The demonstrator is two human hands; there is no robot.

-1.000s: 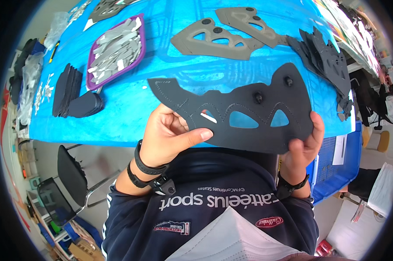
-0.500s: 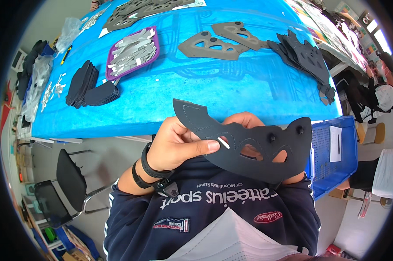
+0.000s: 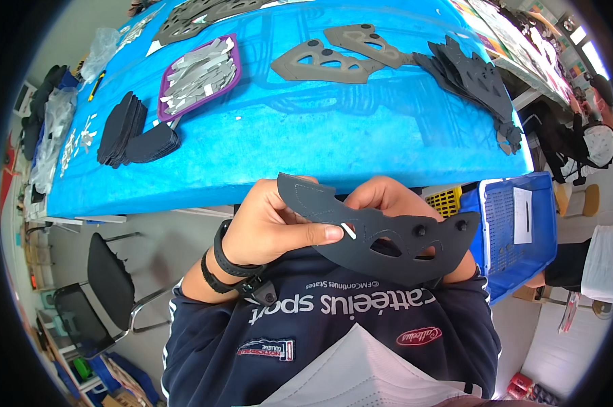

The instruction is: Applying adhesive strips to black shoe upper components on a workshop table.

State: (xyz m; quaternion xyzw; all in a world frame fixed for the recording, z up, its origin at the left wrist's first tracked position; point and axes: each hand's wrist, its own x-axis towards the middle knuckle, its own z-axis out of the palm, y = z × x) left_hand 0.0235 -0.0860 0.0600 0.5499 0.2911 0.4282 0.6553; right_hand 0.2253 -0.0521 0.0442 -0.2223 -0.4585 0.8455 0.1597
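Near my chest, just off the table's front edge, I hold a dark grey shoe upper piece with cut-out openings, stitched lines and two black round knobs. My left hand grips its left end, thumb flat on the front and fingers behind. By the thumb tip, a short white strip shows at the leftmost opening. My right hand is behind the upper edge with fingers bent against it; the piece hides most of them.
On the blue-covered table lie a purple tray of grey-white strips, stacked dark pads, brownish upper pieces and a pile of dark upper pieces. A blue crate stands at right, a black chair at left.
The shoe upper piece has tilted and dropped slightly, and its leftmost opening now shows by my left thumb. My right hand shows a little more above its edge.
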